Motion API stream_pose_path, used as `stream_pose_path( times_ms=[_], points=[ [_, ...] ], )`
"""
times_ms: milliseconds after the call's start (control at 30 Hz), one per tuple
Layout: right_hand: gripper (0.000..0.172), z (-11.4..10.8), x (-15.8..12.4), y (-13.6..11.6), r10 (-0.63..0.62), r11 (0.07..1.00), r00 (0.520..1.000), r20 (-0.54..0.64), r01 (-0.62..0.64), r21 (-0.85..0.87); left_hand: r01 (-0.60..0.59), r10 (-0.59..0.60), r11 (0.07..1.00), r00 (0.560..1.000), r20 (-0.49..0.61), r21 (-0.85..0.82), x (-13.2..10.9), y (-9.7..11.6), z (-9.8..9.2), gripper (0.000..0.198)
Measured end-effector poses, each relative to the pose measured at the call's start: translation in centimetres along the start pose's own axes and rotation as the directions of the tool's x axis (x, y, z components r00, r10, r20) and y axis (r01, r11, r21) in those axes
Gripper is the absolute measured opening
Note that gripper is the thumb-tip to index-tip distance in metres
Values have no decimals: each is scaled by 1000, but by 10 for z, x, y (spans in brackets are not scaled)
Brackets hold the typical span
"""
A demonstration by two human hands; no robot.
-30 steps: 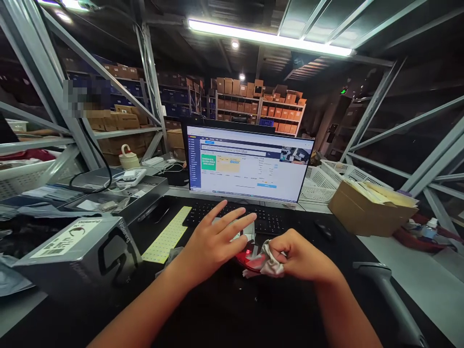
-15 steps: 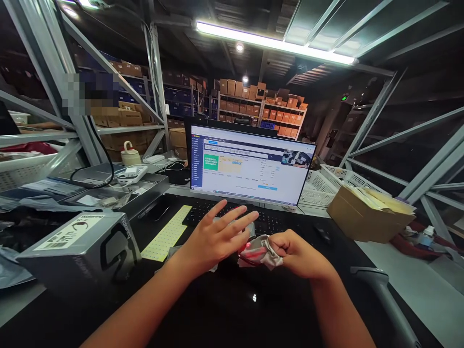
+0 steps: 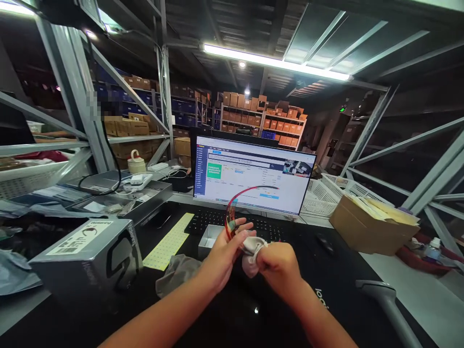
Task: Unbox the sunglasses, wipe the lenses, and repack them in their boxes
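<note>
My left hand (image 3: 226, 253) has a thin, curved red-and-black strip (image 3: 232, 205) between thumb and fingers; it arcs up in front of the monitor. I cannot make out what kind of thing it is. A small grey cloth pouch (image 3: 250, 263) is bunched in the closed fist of my right hand (image 3: 281, 263), its other side touching my left fingertips. Under my left forearm lies another crumpled grey cloth (image 3: 177, 273). Just beyond my left hand stands a small open box (image 3: 208, 237) with pale inner walls, partly hidden by the hand.
A keyboard (image 3: 203, 220) and monitor (image 3: 250, 179) stand ahead. To the left are a grey printed box (image 3: 87, 261) and a yellow label sheet (image 3: 168, 244). A mouse (image 3: 324, 244), barcode scanner (image 3: 384, 295) and cardboard box (image 3: 369, 222) are on the right.
My left hand, spread open before, has turned and closed on the red-and-black strip, which now rises clear of the pouch. The open box and crumpled cloth show more fully.
</note>
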State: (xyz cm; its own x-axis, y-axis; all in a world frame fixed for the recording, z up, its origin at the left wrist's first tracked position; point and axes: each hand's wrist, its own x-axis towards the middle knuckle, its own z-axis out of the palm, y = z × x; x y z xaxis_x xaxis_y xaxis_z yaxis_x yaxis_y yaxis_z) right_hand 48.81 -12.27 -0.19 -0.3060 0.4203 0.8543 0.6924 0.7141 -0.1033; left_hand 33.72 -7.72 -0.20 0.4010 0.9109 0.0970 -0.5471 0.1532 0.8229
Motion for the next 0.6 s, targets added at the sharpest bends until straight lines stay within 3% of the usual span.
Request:
stream_pose_path(
  times_ms=[100,200,267,333,367,433,500,600],
  points=[
    [33,6,1,-8,-128,979,988,86,140,-149,-36,35,999,997,-73,-23,-5,-3,3,49],
    [29,-10,1,-4,-100,984,972,213,129,-123,-117,119,992,992,-38,42,-5,-4,1,41],
    [27,-28,0,4,11,997,970,243,7,-73,-189,192,980,981,-41,61,-2,-3,-2,40],
    [27,-42,0,12,202,979,967,153,-201,-25,-256,264,960,962,-63,110,1,-2,-3,40],
    [28,-46,1,14,315,948,946,76,-317,26,-280,293,947,954,-64,158,2,-2,-3,41],
    [33,-45,3,13,512,841,859,-30,-494,222,-305,329,907,944,-35,289,2,-3,-3,43],
    [34,-31,6,5,604,713,797,22,-552,433,-326,356,844,934,8,425,-1,-7,-2,45],
    [35,-2,6,-16,592,647,803,70,-525,553,-370,407,743,911,62,557,-8,-14,-4,53]
  ],
)
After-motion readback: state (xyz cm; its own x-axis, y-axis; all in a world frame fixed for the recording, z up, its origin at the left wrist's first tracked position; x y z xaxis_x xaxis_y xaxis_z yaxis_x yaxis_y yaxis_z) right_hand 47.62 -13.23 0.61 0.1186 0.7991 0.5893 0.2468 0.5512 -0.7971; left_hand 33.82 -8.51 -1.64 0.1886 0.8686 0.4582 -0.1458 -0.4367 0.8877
